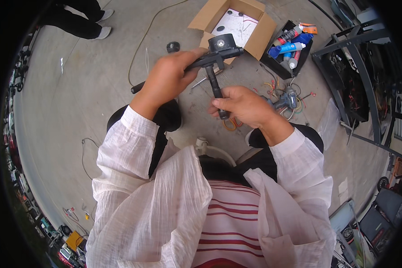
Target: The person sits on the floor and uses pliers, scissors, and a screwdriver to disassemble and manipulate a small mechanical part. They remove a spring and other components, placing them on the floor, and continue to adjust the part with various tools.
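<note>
My left hand (172, 78) is closed round a black bar assembly (219, 58) with a mount carrying a round silver fitting on top, held in front of me. A black post (213, 80) hangs down from it at a slight tilt, and my right hand (241, 105) has its fingers closed round the lower part. Behind my right hand a grey power tool (286, 99) lies on the concrete floor among coloured wires and orange-handled loops. A small black round part (173, 47) sits beyond my left hand.
An open cardboard box (263, 33) and a black tray (272, 67) of tubes stand ahead. A dark metal frame (375, 89) is on the right. A person's legs (80, 22) show at upper left. Hoses and cables cross the floor (62, 125); assorted gear lines both rims.
</note>
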Demonstrator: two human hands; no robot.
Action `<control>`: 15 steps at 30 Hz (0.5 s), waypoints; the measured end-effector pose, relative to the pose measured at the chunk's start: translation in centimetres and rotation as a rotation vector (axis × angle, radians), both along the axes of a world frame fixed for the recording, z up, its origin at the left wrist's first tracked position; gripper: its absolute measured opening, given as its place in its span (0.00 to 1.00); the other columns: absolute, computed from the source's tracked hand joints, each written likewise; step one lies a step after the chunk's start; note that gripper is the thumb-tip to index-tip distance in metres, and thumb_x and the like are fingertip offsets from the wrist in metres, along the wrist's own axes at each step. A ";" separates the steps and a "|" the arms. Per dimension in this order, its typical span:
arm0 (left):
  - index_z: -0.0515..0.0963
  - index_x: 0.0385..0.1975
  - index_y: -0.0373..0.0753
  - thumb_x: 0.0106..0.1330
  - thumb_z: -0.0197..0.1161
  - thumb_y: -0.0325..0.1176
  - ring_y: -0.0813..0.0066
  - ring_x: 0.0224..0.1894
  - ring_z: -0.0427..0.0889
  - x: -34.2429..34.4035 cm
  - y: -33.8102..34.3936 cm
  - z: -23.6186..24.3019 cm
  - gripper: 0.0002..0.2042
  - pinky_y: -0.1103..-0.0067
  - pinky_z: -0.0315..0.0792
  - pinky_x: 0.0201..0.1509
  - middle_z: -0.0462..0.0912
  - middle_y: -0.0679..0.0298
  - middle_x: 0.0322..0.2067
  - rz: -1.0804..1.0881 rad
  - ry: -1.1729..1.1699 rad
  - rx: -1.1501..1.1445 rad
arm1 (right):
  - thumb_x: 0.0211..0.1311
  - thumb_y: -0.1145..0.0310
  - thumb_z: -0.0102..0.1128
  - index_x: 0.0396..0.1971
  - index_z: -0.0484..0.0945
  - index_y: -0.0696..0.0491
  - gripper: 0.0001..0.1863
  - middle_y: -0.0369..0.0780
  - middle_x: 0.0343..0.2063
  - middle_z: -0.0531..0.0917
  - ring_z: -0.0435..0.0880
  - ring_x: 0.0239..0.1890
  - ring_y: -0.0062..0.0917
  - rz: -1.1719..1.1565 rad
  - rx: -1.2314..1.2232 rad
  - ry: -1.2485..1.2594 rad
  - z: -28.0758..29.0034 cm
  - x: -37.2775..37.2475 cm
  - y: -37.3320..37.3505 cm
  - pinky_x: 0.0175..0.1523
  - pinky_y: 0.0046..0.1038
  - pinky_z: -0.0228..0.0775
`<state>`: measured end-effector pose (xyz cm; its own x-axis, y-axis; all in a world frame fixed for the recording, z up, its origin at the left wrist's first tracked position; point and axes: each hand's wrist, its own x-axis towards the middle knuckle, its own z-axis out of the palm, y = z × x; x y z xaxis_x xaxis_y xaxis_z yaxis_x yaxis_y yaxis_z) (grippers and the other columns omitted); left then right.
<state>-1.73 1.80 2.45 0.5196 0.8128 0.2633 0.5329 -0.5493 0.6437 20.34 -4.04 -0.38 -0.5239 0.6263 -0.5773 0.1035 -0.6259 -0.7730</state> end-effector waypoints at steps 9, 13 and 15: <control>0.77 0.54 0.40 0.55 0.65 0.20 0.54 0.39 0.83 -0.3 -0.3 0.3 0.23 0.71 0.76 0.41 0.83 0.51 0.41 -0.022 0.093 0.053 | 0.60 0.64 0.67 0.39 0.75 0.61 0.16 0.41 0.33 0.83 0.83 0.35 0.22 -0.022 -0.030 -0.017 0.7 -0.9 -0.6 0.32 0.25 0.76; 0.77 0.54 0.40 0.55 0.65 0.20 0.53 0.40 0.83 -0.3 -0.3 0.4 0.23 0.70 0.76 0.42 0.83 0.51 0.41 -0.009 0.091 0.005 | 0.58 0.64 0.70 0.38 0.75 0.61 0.18 0.41 0.33 0.83 0.82 0.35 0.22 -0.084 -0.075 0.061 -0.1 -0.4 -0.7 0.31 0.25 0.77; 0.77 0.54 0.40 0.55 0.65 0.20 0.53 0.40 0.83 -0.2 -0.3 0.4 0.23 0.70 0.76 0.42 0.83 0.51 0.41 -0.014 0.076 0.023 | 0.60 0.63 0.68 0.39 0.75 0.60 0.17 0.40 0.34 0.82 0.82 0.35 0.22 -0.023 -0.003 -0.088 0.2 -0.4 -0.5 0.32 0.25 0.77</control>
